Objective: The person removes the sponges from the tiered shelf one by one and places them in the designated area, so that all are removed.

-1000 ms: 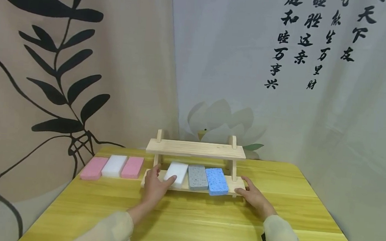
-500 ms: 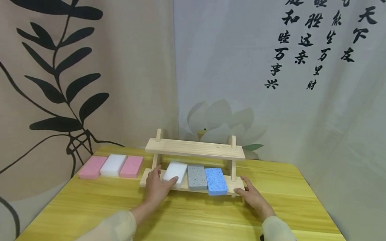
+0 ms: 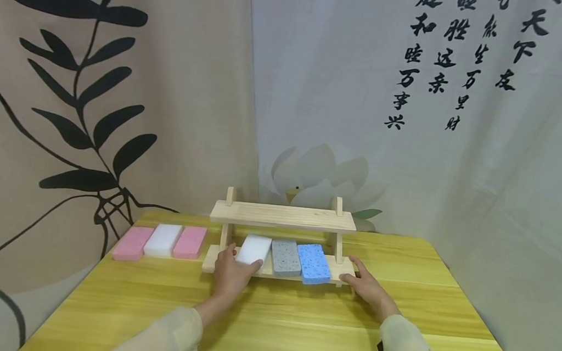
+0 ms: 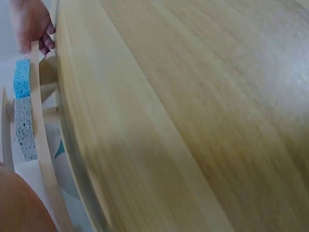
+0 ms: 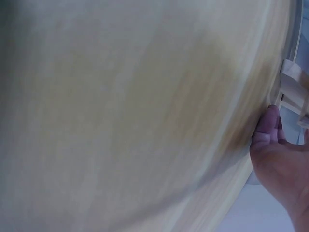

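A two-tier wooden shelf point(image 3: 283, 216) stands at the back of the table. On its lower board lean a white sponge point(image 3: 254, 249), a grey speckled sponge point(image 3: 286, 257) and a blue speckled sponge point(image 3: 313, 263), side by side. My left hand point(image 3: 232, 276) holds the white sponge, thumb at its lower right corner and fingers on its left side; in the left wrist view that grip is mostly hidden. At the lower board's right end, my right hand point(image 3: 370, 288) grips the wood. Its curled fingertips point(image 5: 270, 123) show beside the shelf in the right wrist view.
Left of the shelf, a pink sponge point(image 3: 133, 244), a white sponge point(image 3: 163, 240) and another pink sponge point(image 3: 190, 242) lie in a row on the wooden table point(image 3: 298, 331). A printed curtain point(image 3: 327, 91) hangs close behind. The shelf's upper board bears nothing.
My left hand has shifted slightly right relative to the white sponge. The right hand keeps its place on the shelf; the sponges hold their positions while the head view drifts slightly.
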The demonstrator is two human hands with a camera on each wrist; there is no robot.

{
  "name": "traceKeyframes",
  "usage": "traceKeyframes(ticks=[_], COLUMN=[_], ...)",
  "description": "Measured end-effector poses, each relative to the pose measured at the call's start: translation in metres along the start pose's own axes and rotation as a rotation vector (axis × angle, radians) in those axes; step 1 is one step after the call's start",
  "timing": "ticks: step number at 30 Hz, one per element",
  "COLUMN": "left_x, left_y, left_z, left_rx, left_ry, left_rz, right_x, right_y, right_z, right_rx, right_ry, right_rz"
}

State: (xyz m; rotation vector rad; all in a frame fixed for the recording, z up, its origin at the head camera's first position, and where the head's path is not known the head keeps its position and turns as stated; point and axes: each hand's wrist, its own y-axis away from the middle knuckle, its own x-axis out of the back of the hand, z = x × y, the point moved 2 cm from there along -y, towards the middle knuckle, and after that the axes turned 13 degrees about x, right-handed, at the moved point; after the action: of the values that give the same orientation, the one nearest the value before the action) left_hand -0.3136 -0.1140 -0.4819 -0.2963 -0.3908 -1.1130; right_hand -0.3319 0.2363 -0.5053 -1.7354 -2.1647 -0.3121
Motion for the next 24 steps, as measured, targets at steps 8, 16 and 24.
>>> traceKeyframes(ticks=[8, 16, 24], left_x=[-0.0028, -0.0042, -0.0057], left_y=[0.0024, 0.0010, 0.0021], left_z=[-0.0021, -0.0053, -0.0056], left_rx=[-0.029, -0.039, -0.043], left_ry=[-0.042, -0.054, -0.071], left_rz=[0.010, 0.012, 0.007], right_x=[-0.0015, -0.0024, -0.0018], right_y=[-0.0014, 0.0000, -0.0022], right_z=[-0.0010, -0.0016, -0.0036], right_rx=[0.004, 0.004, 0.028], right_ry=[0.048, 0.036, 0.091], right_rz=[0.014, 0.019, 0.012])
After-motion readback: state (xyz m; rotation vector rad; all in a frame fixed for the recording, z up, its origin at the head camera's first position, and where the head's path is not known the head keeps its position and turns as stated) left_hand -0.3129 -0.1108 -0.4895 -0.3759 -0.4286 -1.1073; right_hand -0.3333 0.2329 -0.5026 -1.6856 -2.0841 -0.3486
